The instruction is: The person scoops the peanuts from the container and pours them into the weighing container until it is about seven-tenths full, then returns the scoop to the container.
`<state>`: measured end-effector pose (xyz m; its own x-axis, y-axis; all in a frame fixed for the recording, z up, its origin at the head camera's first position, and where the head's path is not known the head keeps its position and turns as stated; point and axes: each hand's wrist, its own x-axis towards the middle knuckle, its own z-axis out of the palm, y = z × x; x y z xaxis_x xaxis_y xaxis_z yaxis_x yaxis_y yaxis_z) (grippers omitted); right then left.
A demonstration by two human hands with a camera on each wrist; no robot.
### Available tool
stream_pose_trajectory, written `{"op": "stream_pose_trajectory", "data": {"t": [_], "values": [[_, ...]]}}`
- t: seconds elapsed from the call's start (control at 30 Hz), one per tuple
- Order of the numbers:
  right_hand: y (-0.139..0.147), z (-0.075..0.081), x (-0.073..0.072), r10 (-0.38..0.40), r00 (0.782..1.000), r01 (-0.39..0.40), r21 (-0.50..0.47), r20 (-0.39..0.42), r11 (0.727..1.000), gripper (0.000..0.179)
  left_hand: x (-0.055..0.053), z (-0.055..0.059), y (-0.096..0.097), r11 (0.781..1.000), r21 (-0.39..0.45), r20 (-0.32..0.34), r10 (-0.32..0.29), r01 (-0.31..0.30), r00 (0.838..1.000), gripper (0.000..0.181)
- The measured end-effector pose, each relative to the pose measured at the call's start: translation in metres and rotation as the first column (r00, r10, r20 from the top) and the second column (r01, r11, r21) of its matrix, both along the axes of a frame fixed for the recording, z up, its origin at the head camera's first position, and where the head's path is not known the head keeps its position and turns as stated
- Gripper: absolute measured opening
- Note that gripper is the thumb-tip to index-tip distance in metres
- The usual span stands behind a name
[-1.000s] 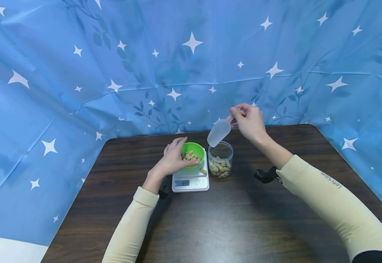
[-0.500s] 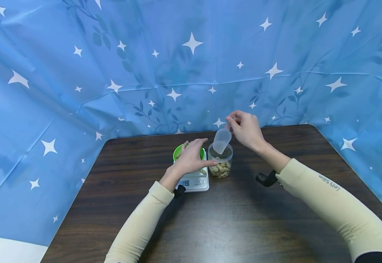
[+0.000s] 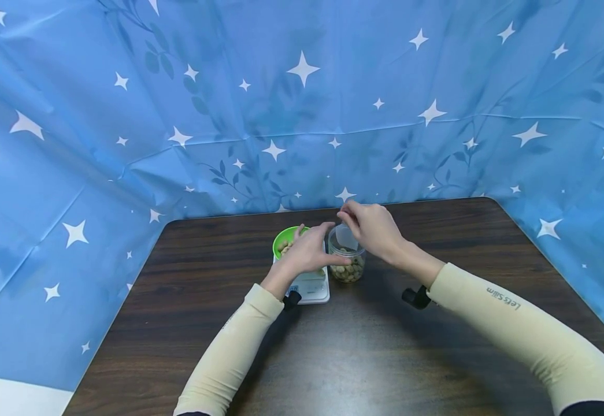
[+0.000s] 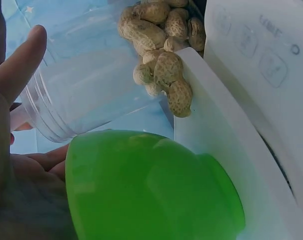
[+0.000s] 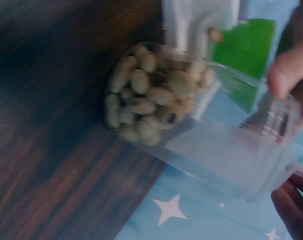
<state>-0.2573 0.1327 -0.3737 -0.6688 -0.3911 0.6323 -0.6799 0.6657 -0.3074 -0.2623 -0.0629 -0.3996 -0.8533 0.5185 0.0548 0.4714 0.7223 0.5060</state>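
My right hand (image 3: pixel 377 231) pinches the handle of a translucent scoop (image 5: pixel 206 145), whose bowl is down inside a clear jar (image 4: pixel 91 85) above the peanuts (image 5: pixel 146 97). The hand hides the handle in the head view. My left hand (image 3: pixel 304 252) reaches over a green bowl (image 4: pixel 146 185) with thumb and fingers spread towards the jar; its thumb (image 4: pixel 24 62) lies straight in front of the jar near the rim. The bowl holds more peanuts and stands on a white kitchen scale (image 3: pixel 314 293). A single peanut (image 4: pixel 174 85) lies at the scale's edge, beside the jar.
A dark wooden table (image 3: pixel 364 352) carries everything, with the jar just right of the scale. Behind the table's back edge hangs a blue curtain (image 3: pixel 302 104) with white stars. Black wrist devices (image 3: pixel 416 297) sit below the wrists.
My right hand has lowered the scoop from above the jar into it. My left hand has left the bowl's side and moved right to the jar, partly covering the bowl and the scale's display.
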Motion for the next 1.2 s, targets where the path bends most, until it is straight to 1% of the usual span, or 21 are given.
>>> {"op": "stream_pose_trajectory", "data": {"t": [0.07, 0.17, 0.37, 0.47, 0.6, 0.77, 0.87, 1.1, 1.2], "values": [[-0.002, -0.005, 0.001, 0.009, 1.000, -0.008, 0.031, -0.023, 0.999, 0.013, -0.001, 0.000, 0.000, 1.000, -0.001, 0.012, -0.002, 0.002, 1.000, 0.091], [-0.002, -0.012, 0.001, 0.019, 0.999, -0.017, 0.049, -0.039, 0.999, 0.012, -0.001, -0.001, 0.001, 1.000, -0.002, 0.018, -0.001, 0.001, 1.000, 0.089], [-0.002, -0.026, -0.001, 0.024, 1.000, -0.023, 0.032, -0.019, 0.999, 0.010, 0.001, -0.003, 0.001, 1.000, -0.013, 0.016, -0.005, 0.005, 1.000, 0.089], [-0.005, -0.030, -0.002, 0.016, 1.000, -0.016, 0.037, 0.002, 0.999, 0.012, 0.001, -0.002, 0.000, 1.000, -0.008, 0.014, -0.011, 0.011, 1.000, 0.088], [-0.010, -0.026, -0.003, 0.002, 1.000, -0.003, 0.030, 0.028, 1.000, 0.015, 0.000, -0.002, -0.001, 1.000, 0.009, 0.014, -0.016, 0.016, 1.000, 0.089], [-0.011, -0.022, -0.008, -0.050, 0.997, 0.052, -0.032, 0.061, 0.998, 0.016, -0.002, -0.001, -0.001, 0.999, 0.025, 0.015, -0.020, 0.020, 1.000, 0.085], [-0.012, -0.020, -0.011, -0.073, 0.994, 0.076, -0.037, 0.087, 0.996, 0.017, -0.002, 0.000, -0.001, 1.000, 0.023, 0.011, -0.022, 0.022, 1.000, 0.081], [-0.012, -0.014, -0.017, -0.136, 0.975, 0.148, -0.058, 0.175, 0.987, 0.021, -0.003, 0.001, -0.002, 0.998, 0.021, 0.000, -0.056, 0.056, 0.998, 0.079], [-0.011, -0.011, -0.017, -0.155, 0.965, 0.169, -0.049, 0.213, 0.984, 0.022, -0.003, 0.001, -0.002, 0.998, 0.019, 0.013, -0.061, 0.061, 0.998, 0.078]]}}
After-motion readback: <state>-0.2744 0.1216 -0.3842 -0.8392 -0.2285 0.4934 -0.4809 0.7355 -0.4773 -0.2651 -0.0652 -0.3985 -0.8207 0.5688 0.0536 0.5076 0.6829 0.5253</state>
